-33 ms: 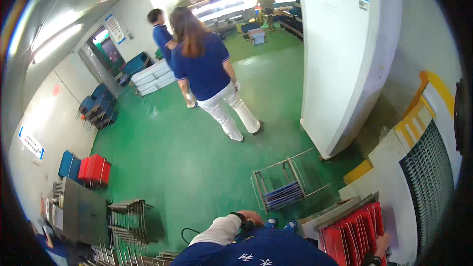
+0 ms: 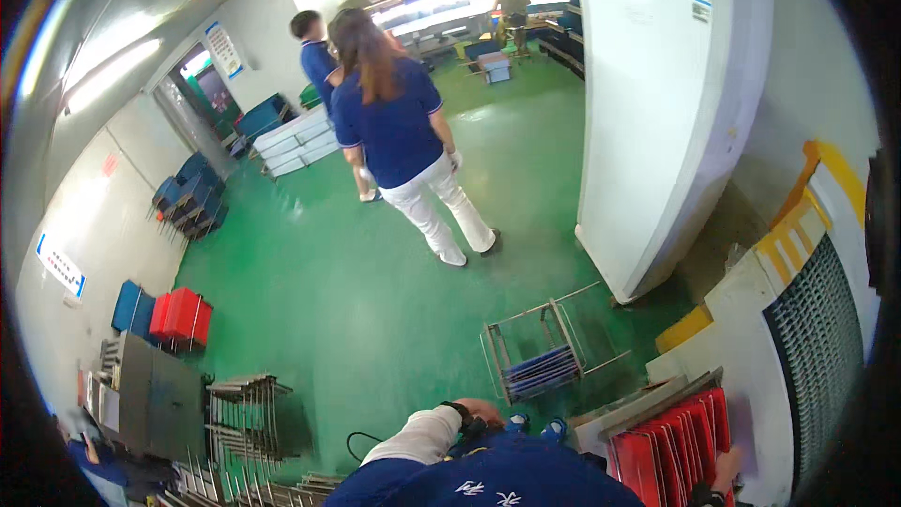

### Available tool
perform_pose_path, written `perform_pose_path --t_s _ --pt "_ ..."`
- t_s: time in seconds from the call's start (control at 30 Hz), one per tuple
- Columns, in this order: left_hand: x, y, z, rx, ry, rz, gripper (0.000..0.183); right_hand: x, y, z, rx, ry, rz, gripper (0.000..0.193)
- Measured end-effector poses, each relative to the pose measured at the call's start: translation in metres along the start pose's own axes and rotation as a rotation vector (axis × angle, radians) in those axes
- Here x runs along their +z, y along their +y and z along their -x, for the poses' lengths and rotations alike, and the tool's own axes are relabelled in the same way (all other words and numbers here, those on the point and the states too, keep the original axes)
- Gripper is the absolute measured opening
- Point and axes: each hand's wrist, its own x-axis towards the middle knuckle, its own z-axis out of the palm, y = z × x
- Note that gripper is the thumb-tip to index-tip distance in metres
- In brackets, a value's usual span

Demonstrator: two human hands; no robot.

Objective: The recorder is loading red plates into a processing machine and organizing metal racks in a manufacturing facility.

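My left hand (image 2: 482,411), with a dark band at the wrist and a white sleeve, is bent in front of my waist. Its fingers are mostly hidden, and I cannot make out anything in it. At the lower right, my right hand (image 2: 725,471) is at the outer edge of a row of red trays (image 2: 668,446) standing on edge side by side. It looks close to or touching the last tray, but its fingers are too small and unclear to tell whether they grip. Beyond my feet stands a metal wire rack (image 2: 540,352) with blue flat pieces in its bottom.
A white pillar (image 2: 648,131) rises on the right, beside a machine with a dark mesh belt (image 2: 817,366). Two people in blue shirts (image 2: 389,122) stand ahead on the green floor (image 2: 357,319). Metal racks (image 2: 246,422) and red bins (image 2: 181,316) line the left.
The whole view has shifted slightly. The nearer person ahead has moved their head and arm a little. My hands look the same.
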Motion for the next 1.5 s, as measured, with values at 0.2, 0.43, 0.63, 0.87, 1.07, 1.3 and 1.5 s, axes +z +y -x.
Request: perform_pose_path --t_s 0.2,0.43,0.63,0.87,1.07,1.3,1.5 --pt "-0.013 -0.014 0.006 0.049 -0.064 -0.323 0.031 -0.023 -0.007 -0.009 0.109 -0.418 -0.107 0.036" --pt "-0.01 -0.082 0.041 -0.061 0.002 -0.096 0.04 -0.002 0.054 -0.057 -0.159 -0.071 -0.201 0.044" --pt "-0.042 -0.055 0.026 0.232 -0.231 -0.172 0.048 -0.161 0.054 0.016 -0.201 0.293 0.072 0.041" --pt "-0.062 -0.039 -0.013 -0.103 -0.371 -0.1 0.052 -0.35 -0.107 0.082 0.054 0.491 -0.154 0.041" --pt "-0.074 0.027 -0.071 -0.212 -0.545 -0.221 0.052 -0.4 -0.111 0.134 0.235 0.906 -1.315 0.023" --pt "-0.07 0.047 -0.096 -0.221 -0.555 -0.277 0.053 -0.334 -0.075 0.162 0.366 1.012 -2.059 0.039" --pt "-0.067 0.075 -0.109 -0.2 -0.479 -0.227 0.053 -0.275 -0.057 0.135 0.516 0.973 -2.297 0.037"
